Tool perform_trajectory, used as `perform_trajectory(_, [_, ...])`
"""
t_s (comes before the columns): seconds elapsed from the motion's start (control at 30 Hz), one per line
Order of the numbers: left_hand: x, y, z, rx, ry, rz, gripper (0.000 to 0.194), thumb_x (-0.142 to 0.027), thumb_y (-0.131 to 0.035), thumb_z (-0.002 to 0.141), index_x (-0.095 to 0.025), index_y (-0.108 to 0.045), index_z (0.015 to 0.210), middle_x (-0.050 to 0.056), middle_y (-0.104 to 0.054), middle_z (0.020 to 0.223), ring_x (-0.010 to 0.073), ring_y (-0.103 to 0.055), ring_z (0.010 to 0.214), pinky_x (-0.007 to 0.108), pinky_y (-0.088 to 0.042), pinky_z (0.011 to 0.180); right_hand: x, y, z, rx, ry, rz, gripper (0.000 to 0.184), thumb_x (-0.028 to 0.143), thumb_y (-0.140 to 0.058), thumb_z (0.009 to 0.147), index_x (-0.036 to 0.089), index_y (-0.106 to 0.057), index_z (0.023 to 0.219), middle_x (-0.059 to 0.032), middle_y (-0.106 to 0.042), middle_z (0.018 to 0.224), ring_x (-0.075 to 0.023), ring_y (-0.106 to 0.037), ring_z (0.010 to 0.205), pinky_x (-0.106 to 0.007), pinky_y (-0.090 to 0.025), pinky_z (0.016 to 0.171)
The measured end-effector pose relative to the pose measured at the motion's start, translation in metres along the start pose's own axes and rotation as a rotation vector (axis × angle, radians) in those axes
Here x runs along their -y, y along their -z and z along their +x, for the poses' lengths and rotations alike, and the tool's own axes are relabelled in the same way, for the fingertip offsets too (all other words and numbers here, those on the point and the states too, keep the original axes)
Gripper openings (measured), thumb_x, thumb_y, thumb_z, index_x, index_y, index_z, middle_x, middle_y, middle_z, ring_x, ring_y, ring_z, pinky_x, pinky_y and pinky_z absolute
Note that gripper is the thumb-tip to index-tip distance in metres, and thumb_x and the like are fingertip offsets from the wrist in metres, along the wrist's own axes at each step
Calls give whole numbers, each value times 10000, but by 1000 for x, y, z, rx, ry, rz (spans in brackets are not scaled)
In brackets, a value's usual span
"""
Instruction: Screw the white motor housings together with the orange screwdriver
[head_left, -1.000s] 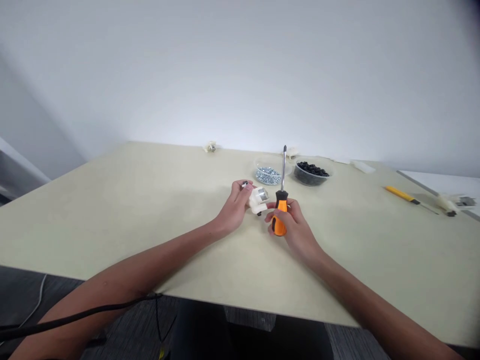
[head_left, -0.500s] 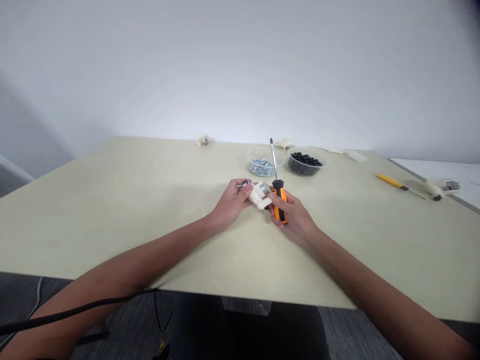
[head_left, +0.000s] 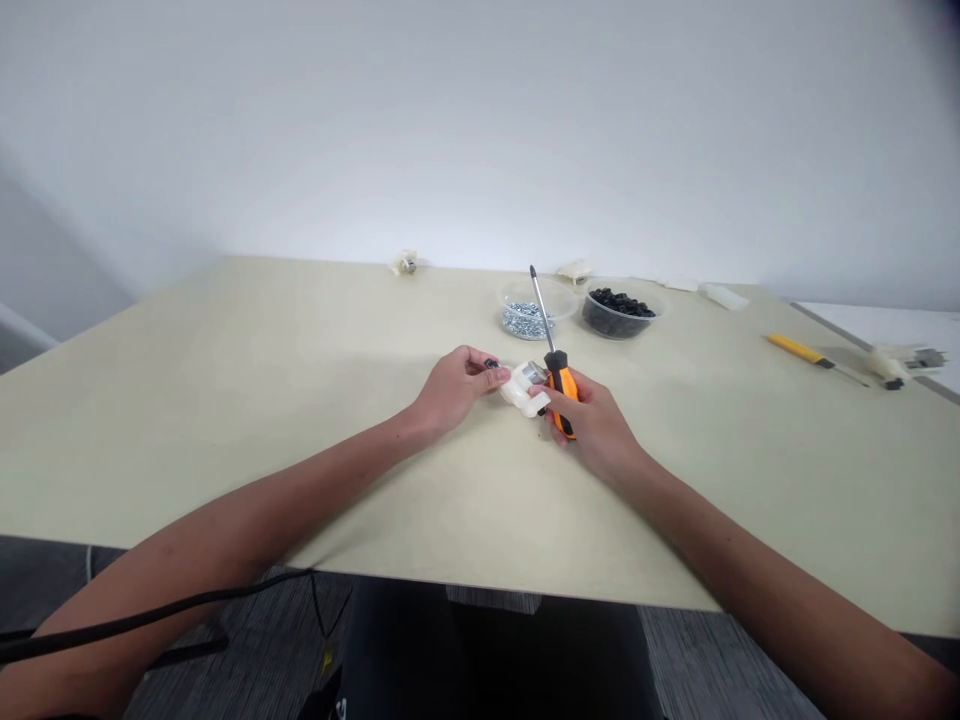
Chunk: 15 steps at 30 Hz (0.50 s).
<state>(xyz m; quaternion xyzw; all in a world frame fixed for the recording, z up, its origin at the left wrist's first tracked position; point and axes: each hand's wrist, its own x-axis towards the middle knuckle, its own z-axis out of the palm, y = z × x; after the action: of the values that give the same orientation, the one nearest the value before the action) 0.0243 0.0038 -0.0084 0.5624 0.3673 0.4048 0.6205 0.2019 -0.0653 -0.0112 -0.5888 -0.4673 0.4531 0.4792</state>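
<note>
The fingers of the left hand [head_left: 456, 390] pinch a small dark piece [head_left: 490, 364] beside a white plastic part [head_left: 523, 393], which looks light and stiff, easy to hold by its body. Just beside that part, the right hand [head_left: 596, 430] has curled fingers around an orange screwdriver [head_left: 562, 385].

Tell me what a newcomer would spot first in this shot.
The orange-and-black screwdriver, gripped in the right hand, stands out mid-table. Between it and the left hand sits a white plastic part with a metal cylinder. Farther back lie a clear tub of silver screws and a tub of black pieces.
</note>
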Motion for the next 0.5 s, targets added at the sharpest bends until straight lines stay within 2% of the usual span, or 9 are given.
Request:
perform_trajectory(0.23, [-2, -7, -3, -71, -14, -31, 285, -234, -765, 754, -131, -506, 814, 32, -633, 897, 134, -634, 824, 419, -545, 899, 1, 0, -1, 1, 4, 1, 308, 444, -705, 769, 189, -537, 818, 42, -499, 541, -79, -404, 418, -259, -296, 462])
perform_trajectory(0.33, [-4, -4, -3, -23, -39, -54, 275, -283, -749, 783, -124, -532, 842, 45, -639, 923, 152, -646, 863, 418, -557, 898, -1, 2, 0, 20, 0, 39, 296, 420, -713, 772, 192, -525, 798, 40, -513, 560, -76, -407, 418, -260, -298, 462])
perform_trajectory(0.5, [-9, 6, -2, 90, -74, -99, 355, -462, -614, 881, -107, -626, 896, 85, -622, 951, 177, -628, 899, 419, -576, 863, 1, 7, 0, 70, 3, 79, 281, 406, -695, 795, 197, -507, 783, 45, -509, 560, -72, -402, 404, -263, -287, 464])
